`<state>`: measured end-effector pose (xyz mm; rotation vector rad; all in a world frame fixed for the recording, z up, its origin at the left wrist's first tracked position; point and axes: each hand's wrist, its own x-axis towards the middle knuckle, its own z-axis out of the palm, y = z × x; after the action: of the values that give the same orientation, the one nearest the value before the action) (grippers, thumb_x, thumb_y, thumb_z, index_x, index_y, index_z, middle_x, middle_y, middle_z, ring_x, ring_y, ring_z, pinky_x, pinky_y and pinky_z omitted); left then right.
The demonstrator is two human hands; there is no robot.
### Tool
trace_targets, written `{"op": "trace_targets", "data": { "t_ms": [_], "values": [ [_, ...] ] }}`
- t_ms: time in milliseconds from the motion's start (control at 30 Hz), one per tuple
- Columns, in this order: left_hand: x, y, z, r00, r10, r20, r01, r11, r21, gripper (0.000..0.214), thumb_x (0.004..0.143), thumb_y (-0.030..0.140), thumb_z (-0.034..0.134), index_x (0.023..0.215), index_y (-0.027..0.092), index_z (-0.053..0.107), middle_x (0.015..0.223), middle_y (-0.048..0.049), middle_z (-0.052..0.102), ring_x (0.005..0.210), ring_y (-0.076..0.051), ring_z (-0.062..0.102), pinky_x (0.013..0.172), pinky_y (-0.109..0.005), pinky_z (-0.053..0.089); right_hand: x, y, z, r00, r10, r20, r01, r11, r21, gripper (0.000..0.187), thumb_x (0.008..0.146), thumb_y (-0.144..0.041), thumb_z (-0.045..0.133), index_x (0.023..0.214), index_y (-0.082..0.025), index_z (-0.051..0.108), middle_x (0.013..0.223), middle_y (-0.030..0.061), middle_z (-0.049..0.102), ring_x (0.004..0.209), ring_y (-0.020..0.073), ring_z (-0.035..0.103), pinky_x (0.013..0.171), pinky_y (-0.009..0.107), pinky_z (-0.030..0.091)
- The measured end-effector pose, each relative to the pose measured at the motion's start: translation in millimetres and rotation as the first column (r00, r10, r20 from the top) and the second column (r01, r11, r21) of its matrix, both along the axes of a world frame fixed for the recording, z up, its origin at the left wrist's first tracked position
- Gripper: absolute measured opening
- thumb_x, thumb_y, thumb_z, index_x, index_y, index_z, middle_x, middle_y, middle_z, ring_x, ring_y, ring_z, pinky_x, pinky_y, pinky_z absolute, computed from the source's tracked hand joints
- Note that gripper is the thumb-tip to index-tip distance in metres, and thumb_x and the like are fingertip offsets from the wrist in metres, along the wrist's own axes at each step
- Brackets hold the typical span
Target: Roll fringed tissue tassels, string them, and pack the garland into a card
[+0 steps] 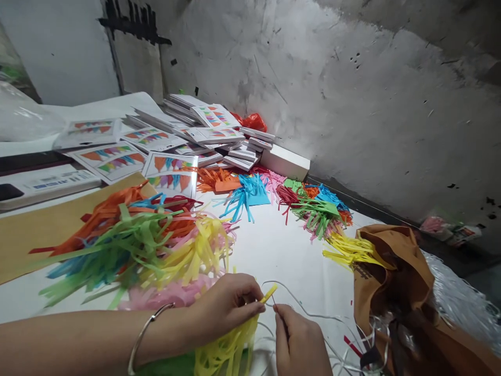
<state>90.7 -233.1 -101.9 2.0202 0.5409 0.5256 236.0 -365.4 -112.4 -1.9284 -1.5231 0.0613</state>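
Note:
At the bottom centre, my left hand [230, 300] is closed on a yellow paper tassel [225, 350], whose fringe hangs below the fingers and whose folded top [269, 293] sticks out past the thumb. Close on its right, my right hand [299, 339] pinches a thin needle [273, 298] that meets the tassel's top; whether it has gone through cannot be made out. White cord [309, 313] loops behind and around the right hand. Left of the hands lies a loose heap of tassels in green [136, 235], orange [105, 211], yellow [195, 250] and pink [172, 292].
An arc of tassels, among them a blue one [250, 193] and a yellow one [352, 248], runs across the white table [270, 245] to a brown bag [391, 282]. Picture-printed packs [172, 169] pile up behind, near a grey wall [332, 78]. Brown cardboard [23, 240] lies left.

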Motion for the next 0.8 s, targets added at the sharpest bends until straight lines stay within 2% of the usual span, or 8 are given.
{"op": "trace_targets", "data": {
  "t_ms": [100,200,267,367,433,567,733,800],
  "values": [
    [-1,-1,-1.5,0.998,-0.061,-0.016,0.063,0.972,0.224,0.016,0.089,0.029,0.061,0.082,0.017,0.07,0.071,-0.002,0.066,0.065,-0.015,0.06,0.061,-0.023,0.042,1,-1,8.6,0.995,0.095,-0.042,-0.098,0.992,-0.084,0.043,0.097,-0.029,0.032,0.092,-0.019,0.074,0.077,0.0098,0.075,0.072,0.0244,0.073,0.065,0.029,0.046],
    [-2,-3,-1.3,0.993,-0.121,0.013,0.107,0.917,0.384,0.017,0.094,0.025,0.057,0.084,0.018,0.068,0.074,-0.0026,0.068,0.068,-0.015,0.061,0.061,-0.022,0.041,2,-1,21.0,0.94,0.082,-0.332,-0.147,0.973,-0.177,0.037,0.096,-0.04,0.042,0.089,-0.019,0.072,0.063,0.0035,0.069,0.049,0.0168,0.064,0.051,0.025,0.042],
    [-2,-4,0.1,0.99,-0.133,0.045,0.098,0.885,0.454,0.018,0.095,0.022,0.053,0.084,0.019,0.066,0.075,-0.0024,0.067,0.067,-0.015,0.061,0.059,-0.022,0.04,2,1,26.2,0.817,-0.031,-0.576,-0.125,0.966,-0.228,0.038,0.092,-0.048,0.052,0.103,-0.017,0.07,0.064,0.0014,0.068,0.038,0.0123,0.058,0.042,0.022,0.038],
    [-3,-5,2.0,0.988,-0.129,0.081,0.068,0.85,0.522,0.02,0.096,0.018,0.051,0.08,0.018,0.063,0.071,-0.0013,0.065,0.064,-0.014,0.059,0.056,-0.022,0.038,0,5,26.0,0.56,-0.084,-0.824,-0.159,0.965,-0.207,0.062,0.081,-0.057,0.066,0.121,-0.01,0.062,0.068,0.0021,0.069,0.039,0.0139,0.062,0.041,0.021,0.042],
    [-4,-5,2.4,0.989,-0.117,0.085,0.05,0.827,0.56,0.021,0.096,0.017,0.049,0.08,0.018,0.062,0.07,-0.001,0.064,0.063,-0.014,0.058,0.055,-0.022,0.037,-1,8,22.6,0.511,-0.082,-0.856,-0.137,0.975,-0.176,0.067,0.077,-0.06,0.07,0.119,-0.009,0.063,0.067,0.002,0.069,0.042,0.0151,0.064,0.044,0.022,0.045],
    [-6,-6,1.9,0.991,-0.113,0.076,0.044,0.792,0.609,0.021,0.097,0.017,0.048,0.083,0.019,0.064,0.07,-0.0006,0.063,0.063,-0.014,0.058,0.055,-0.024,0.036,0,11,20.0,0.626,-0.068,-0.777,-0.094,0.982,-0.162,0.06,0.078,-0.063,0.07,0.108,-0.012,0.069,0.065,0.0014,0.068,0.042,0.013,0.064,0.044,0.02,0.044],
    [-7,-3,3.7,0.992,-0.123,0.028,0.081,0.79,0.608,0.018,0.096,0.016,0.05,0.084,0.019,0.063,0.071,0.0,0.063,0.063,-0.014,0.058,0.055,-0.024,0.034,5,11,28.2,0.397,-0.07,-0.915,-0.256,0.949,-0.184,0.071,0.067,-0.068,0.078,0.107,-0.011,0.066,0.065,0.0027,0.07,0.042,0.0158,0.065,0.043,0.022,0.045],
    [-7,-2,4.4,0.993,-0.12,0.006,0.092,0.786,0.611,0.016,0.095,0.015,0.052,0.083,0.019,0.062,0.071,0.0002,0.063,0.063,-0.014,0.058,0.055,-0.024,0.034,7,11,30.1,0.356,-0.086,-0.93,-0.276,0.942,-0.193,0.076,0.062,-0.069,0.081,0.107,-0.01,0.065,0.063,0.0029,0.07,0.041,0.0159,0.065,0.042,0.022,0.045]
  ]
}}
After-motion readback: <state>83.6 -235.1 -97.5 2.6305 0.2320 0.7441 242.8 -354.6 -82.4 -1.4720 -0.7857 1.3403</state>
